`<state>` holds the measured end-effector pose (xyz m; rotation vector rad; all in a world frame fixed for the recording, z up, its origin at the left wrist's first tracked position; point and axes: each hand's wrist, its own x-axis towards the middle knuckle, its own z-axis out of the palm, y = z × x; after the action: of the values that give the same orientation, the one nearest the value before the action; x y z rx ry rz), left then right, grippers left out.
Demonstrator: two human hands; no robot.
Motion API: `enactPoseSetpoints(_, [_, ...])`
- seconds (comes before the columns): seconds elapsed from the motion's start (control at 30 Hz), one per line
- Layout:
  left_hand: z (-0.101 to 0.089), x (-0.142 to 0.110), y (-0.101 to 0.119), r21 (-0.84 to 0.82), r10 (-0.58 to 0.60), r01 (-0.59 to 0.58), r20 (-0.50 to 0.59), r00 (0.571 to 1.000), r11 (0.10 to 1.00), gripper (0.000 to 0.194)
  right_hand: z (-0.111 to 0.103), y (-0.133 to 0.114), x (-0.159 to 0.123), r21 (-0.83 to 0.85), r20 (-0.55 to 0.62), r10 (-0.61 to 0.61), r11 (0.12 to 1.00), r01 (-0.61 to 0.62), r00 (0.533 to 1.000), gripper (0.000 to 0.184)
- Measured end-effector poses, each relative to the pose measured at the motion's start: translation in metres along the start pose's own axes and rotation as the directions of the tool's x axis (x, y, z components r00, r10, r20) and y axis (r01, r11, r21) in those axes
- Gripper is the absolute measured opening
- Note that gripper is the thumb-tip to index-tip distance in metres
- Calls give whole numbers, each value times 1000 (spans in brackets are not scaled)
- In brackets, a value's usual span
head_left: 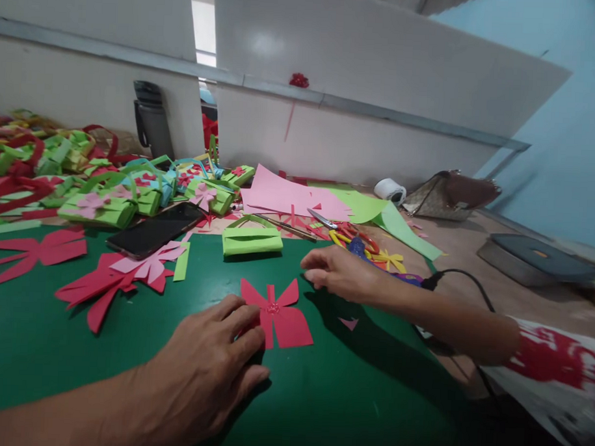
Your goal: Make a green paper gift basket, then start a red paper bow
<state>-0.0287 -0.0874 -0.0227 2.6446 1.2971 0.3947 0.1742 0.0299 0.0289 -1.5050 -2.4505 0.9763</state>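
Note:
A red paper butterfly-shaped cutout (294, 327) lies flat on the green mat, with a shiny glue-like patch at its centre. My left hand (219, 357) rests flat with its fingertips on the cutout's left side. Over the mat, beyond the cutout's upper right, is my right hand (342, 273), its fingers loosely bent and nothing visible in them. A blue-purple glue gun (358, 246) lies just behind that hand, partly hidden by it. Ahead stands a small green paper bag (252, 241) with a handle.
Red and pink cutouts (114, 282) and a phone (155, 230) lie left. Finished paper bags (98, 203) pile up behind, near a dark bottle (153, 120). Scissors (322, 218), pink sheets (289, 193), a white roll (390, 191) and a lidded box (535, 260) are farther off.

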Motion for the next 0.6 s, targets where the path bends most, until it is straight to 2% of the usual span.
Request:
enactPoseSetpoints(0.1, [0, 0, -1, -5, -4, 4, 15, 1000, 1000, 19, 4, -1, 9, 63, 64, 78, 995, -82, 995, 16])
enactPoseSetpoints(0.2, [1, 0, -2, -18, -6, 6, 12, 1000, 1000, 20, 7, -2, 4, 130, 104, 148, 978, -161, 983, 16])
enactPoseSetpoints(0.33, [4, -1, -3, -6, 6, -6, 0, 1000, 1000, 22, 14, -10, -4, 359, 92, 230, 900, -248, 969, 13])
enactPoseSetpoints(0.47, [3, -1, -3, 14, 18, -18, -4, 1000, 1000, 23, 22, -17, -7, 513, 57, 217, 831, -215, 975, 12])
enactPoseSetpoints(0.6, [3, -1, -2, 16, 18, -18, -10, 1000, 1000, 23, 27, -14, -5, 722, 46, 168, 676, -149, 985, 11])
